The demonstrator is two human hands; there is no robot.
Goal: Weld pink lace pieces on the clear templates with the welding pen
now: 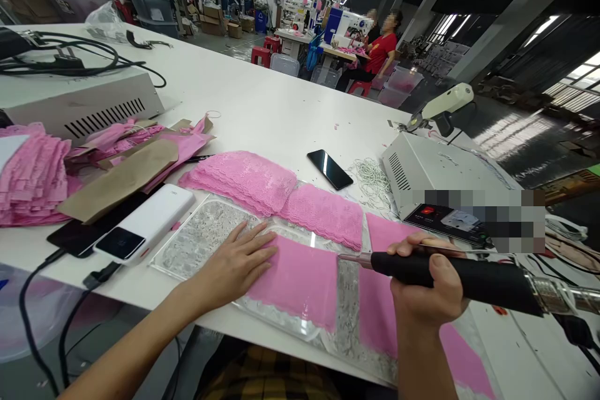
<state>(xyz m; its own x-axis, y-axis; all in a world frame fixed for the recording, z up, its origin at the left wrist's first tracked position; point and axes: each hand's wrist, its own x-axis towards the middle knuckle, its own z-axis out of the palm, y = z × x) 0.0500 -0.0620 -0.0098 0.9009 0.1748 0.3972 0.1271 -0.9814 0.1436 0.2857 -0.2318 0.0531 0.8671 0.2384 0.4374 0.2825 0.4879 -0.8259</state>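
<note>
My left hand [241, 258] lies flat with fingers spread, its fingertips on the left edge of a pink fabric piece [300, 284]. This piece shows through a clear plastic template [205, 240] over a grey, mottled sheet. In my right hand [434, 290] is a thick pen-like tool with a black grip [487, 279] and a slim metal tip [355, 258]. The tip meets the right edge of the pink piece near its top corner; whether it presses on fabric or plastic, I cannot tell. Another pink piece [375, 306] lies partly hidden under my right hand.
Two stacks of pink lace, one on the left [246, 178] and one on the right [325, 212], lie behind the template. A black phone [330, 169] rests beyond them. A white power bank [162, 212] sits left; a vented box [450, 169] stands right. Farther back, a person in red [380, 53] sits.
</note>
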